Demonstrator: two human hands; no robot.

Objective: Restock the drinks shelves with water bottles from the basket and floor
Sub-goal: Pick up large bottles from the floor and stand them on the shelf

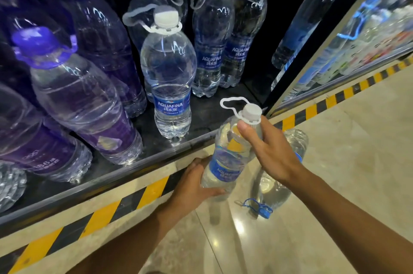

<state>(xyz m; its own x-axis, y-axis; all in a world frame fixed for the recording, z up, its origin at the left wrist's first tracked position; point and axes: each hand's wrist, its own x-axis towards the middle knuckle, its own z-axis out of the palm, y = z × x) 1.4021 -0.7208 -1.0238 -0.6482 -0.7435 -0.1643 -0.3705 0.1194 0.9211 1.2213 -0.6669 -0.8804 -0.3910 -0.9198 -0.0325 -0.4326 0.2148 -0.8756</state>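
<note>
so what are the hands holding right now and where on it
Both grip one Aquafina water bottle: the left hand round its base, the right hand at the shoulder just under the white cap.

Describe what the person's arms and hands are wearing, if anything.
Both forearms are bare as far as the frame shows: no sleeves in view. The left hand and right hand wear no gloves. No rings, watch or wristband are visible on either.
</note>
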